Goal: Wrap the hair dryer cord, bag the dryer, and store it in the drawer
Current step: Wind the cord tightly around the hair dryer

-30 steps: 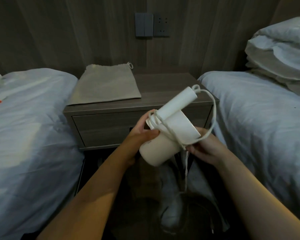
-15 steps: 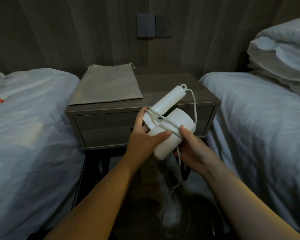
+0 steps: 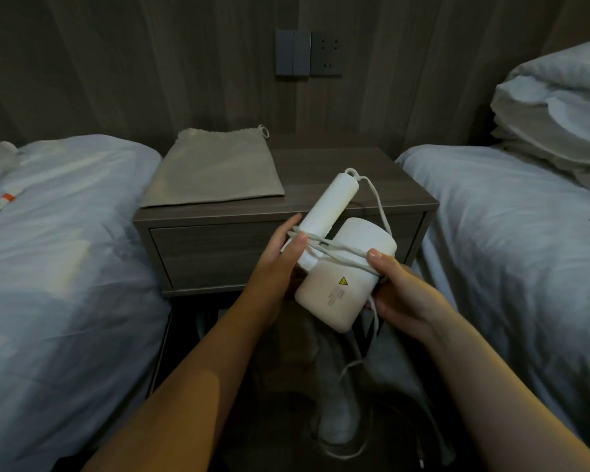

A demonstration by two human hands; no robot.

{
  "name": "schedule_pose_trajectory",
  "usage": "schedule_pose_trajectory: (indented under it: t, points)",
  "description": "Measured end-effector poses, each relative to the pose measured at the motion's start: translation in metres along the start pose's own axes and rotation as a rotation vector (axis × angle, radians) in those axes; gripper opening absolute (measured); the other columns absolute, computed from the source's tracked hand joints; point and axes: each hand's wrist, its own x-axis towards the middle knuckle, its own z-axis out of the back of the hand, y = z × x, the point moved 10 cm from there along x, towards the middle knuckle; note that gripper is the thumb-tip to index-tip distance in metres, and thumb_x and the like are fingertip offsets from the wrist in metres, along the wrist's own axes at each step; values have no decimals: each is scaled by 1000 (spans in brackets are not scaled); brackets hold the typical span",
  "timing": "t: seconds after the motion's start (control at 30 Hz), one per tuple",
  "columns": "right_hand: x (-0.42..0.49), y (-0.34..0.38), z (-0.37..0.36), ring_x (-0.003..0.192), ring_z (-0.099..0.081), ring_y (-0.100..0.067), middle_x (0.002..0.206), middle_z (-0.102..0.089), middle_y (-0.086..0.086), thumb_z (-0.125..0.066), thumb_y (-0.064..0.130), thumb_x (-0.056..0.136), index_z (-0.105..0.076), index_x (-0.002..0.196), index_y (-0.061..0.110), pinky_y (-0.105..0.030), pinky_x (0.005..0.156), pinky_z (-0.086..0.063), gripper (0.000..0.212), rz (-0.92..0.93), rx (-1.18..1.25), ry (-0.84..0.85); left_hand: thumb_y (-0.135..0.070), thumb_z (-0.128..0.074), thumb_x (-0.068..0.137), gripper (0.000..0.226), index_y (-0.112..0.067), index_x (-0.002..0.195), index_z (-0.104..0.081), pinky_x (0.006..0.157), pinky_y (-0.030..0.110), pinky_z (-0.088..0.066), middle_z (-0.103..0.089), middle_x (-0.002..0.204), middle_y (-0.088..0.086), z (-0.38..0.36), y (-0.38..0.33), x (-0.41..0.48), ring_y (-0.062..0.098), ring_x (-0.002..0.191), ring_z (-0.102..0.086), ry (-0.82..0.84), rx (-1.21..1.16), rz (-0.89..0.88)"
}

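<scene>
Head view looks down at a white hair dryer (image 3: pixel 334 284) held in the air in front of a grey-brown nightstand (image 3: pixel 321 206), between two beds with pale sheets. The left hand (image 3: pixel 280 264) grips the dryer where the handle joins the body, thumb pressed over the cord (image 3: pixel 338 250) there. The right hand (image 3: pixel 399 291) closes around the far side of the body, thumb on top pinning the same cord against the shell. Several turns of cord cross the body between the two thumbs. Another stretch loops from the end of the handle, which points up and away, down to the right hand. The rest of the cord hangs below the right hand towards the dark floor, where its end is hard to make out. A yellow warning triangle and small print show on the side of the dryer facing the camera.

On the left part of the nightstand top lies a flat beige drawstring bag (image 3: pixel 215 168), untouched and well apart from the dryer. The drawer (image 3: pixel 215 253) under the top is shut. A switch plate (image 3: pixel 293 52) and socket (image 3: pixel 326 53) sit on the wall above.
</scene>
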Motion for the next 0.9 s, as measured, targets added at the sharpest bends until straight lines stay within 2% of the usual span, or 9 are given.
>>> schedule_pose_trajectory:
  t: [0.13, 0.2, 0.27, 0.4, 0.5, 0.63, 0.73, 0.83, 0.9]
  points:
    - [-7, 5, -1, 91, -68, -22, 96, -73, -9, -66, 29, 66, -62, 100, 12, -38, 88, -53, 39, 8, -130, -41, -24, -46, 95, 14, -34, 98, -56, 77, 36, -55, -61, 104, 3, 1, 3, -5, 18, 90, -63, -104, -124, 7]
    - [-8, 4, -5, 87, -72, -17, 91, -76, -4, -66, 33, 65, -62, 102, 15, -31, 75, -53, 41, 10, -181, -35, -24, -48, 94, 15, -28, 104, -57, 78, 38, -56, -61, 108, 7, 5, 6, -7, 22, 93, -64, -161, -164, -5]
    - [-8, 0, -9, 90, -71, -16, 98, -75, -5, -69, 37, 65, -61, 107, 15, -28, 74, -53, 48, 14, -208, -37, -24, -49, 93, 22, -21, 113, -56, 78, 39, -57, -60, 113, 10, 10, 7, -10, 25, 97, -64, -217, -193, -20]
    - [-7, -16, -23, 106, -67, -27, 117, -68, -16, -69, 23, 72, -55, 122, 9, -38, 83, -56, 54, -30, 8, 35, -24, -51, 92, 21, -20, 112, -57, 80, 44, -57, -60, 112, 10, 19, 11, -15, 27, 98, -64, -302, -177, -21]
    - [-7, -20, -30, 98, -69, -29, 110, -70, -17, -74, 11, 61, -56, 119, 8, -40, 74, -58, 61, -43, 113, 53, -21, -50, 92, 19, -16, 110, -58, 76, 40, -57, -60, 110, 11, 21, 11, -16, 25, 93, -63, -317, -184, -39]
    - [-7, -16, -23, 97, -67, -30, 103, -70, -17, -68, 7, 62, -59, 110, 5, -43, 81, -54, 50, -36, 115, -15, -23, -49, 93, 17, -22, 109, -55, 68, 33, -57, -59, 112, 12, 14, 14, -11, 22, 89, -63, -273, -202, 19]
    - [-5, -18, -8, 94, -70, -29, 105, -71, -17, -74, 12, 58, -57, 116, 4, -42, 75, -56, 60, -44, 109, -115, -28, -48, 94, 39, -24, 132, -40, 65, 30, -55, -54, 118, 10, 9, 15, -6, 17, 87, -61, -241, -118, 73]
    - [-4, -11, 2, 88, -72, -28, 100, -74, -16, -74, 12, 60, -58, 117, 2, -39, 68, -58, 60, -16, 107, -156, -40, -45, 94, 59, -38, 145, -15, 88, 40, -52, -49, 133, 9, 2, 15, -1, 17, 99, -58, -136, 156, 77]
    - [-3, -5, 8, 95, -71, -29, 108, -71, -18, -74, 12, 63, -56, 121, 1, -40, 71, -58, 62, 20, 126, -170, -43, -44, 94, 66, -40, 146, -3, 90, 32, -49, -47, 140, 9, -7, 10, -4, 11, 100, -54, -32, 327, 40]
